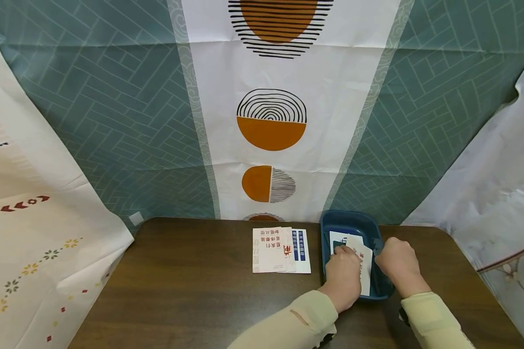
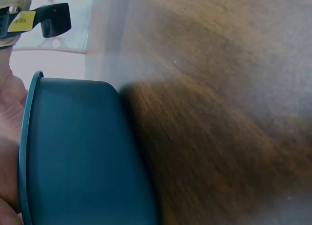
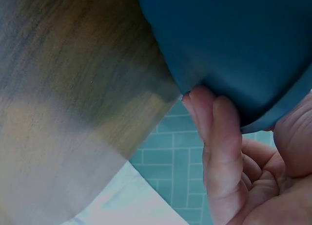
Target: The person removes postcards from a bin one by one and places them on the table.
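Note:
A blue plastic bin (image 1: 377,286) stands at the right of the table with several printed paper cards (image 1: 365,271) inside. My left hand (image 1: 343,272) reaches over the bin's near left side, its curled fingers down at the cards. The bin wall (image 2: 83,152) fills much of the left wrist view and hides those fingertips, so I cannot tell whether they pinch a card. On the bin's right side, my right hand (image 1: 398,264) grips the rim. In the right wrist view, its fingers (image 3: 225,132) press the outer wall while the thumb side lies over the rim.
Left of the bin, overlapping printed cards (image 1: 270,249) lie flat on the dark wooden table (image 1: 192,271), with red and blue lettering. A patterned green and white cloth (image 1: 148,121) hangs behind the table's back edge. Pale cloths hang at both sides.

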Available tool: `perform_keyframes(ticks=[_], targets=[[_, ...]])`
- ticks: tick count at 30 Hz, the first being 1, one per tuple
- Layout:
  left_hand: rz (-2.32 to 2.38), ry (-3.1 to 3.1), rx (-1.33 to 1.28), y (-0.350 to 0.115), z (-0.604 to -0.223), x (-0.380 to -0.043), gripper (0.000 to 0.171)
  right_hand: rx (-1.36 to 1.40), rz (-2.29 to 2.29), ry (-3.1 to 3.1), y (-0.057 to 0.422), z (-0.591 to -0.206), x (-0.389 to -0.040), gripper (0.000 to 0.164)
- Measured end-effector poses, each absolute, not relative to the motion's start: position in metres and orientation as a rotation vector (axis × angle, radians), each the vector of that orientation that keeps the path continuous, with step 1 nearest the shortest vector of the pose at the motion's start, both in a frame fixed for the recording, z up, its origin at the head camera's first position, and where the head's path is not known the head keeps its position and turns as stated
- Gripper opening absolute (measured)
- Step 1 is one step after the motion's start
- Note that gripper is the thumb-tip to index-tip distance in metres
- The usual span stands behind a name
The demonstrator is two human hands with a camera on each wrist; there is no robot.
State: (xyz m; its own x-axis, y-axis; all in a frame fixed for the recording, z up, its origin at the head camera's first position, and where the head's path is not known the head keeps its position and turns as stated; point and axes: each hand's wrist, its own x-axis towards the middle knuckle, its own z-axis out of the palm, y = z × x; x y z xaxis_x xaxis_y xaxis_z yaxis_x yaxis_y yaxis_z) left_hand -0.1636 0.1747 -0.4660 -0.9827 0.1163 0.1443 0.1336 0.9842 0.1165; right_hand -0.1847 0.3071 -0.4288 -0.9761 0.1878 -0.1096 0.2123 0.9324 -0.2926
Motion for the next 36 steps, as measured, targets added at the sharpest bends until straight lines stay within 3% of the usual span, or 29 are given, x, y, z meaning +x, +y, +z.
perform_keyframes(ticks=[6,12,25,36], targets=[[-0.258,-3.002,-0.269,0.166,-0.461,-0.160,0.040,0.319,-0.471,2.999,0.306,-0.428,-0.183,0.020],[-0.659,-3.001,-0.332,0.149,-0.454,-0.158,0.019,0.319,-0.474,3.000,0.306,-0.429,-0.183,0.023],[-1.427,-2.751,-0.279,0.119,-0.440,-0.160,0.014,0.285,-0.488,3.034,0.308,-0.430,-0.183,0.021],[-1.603,-2.541,-0.283,0.093,-0.433,-0.163,0.021,0.286,-0.472,3.027,0.308,-0.428,-0.184,0.025]])
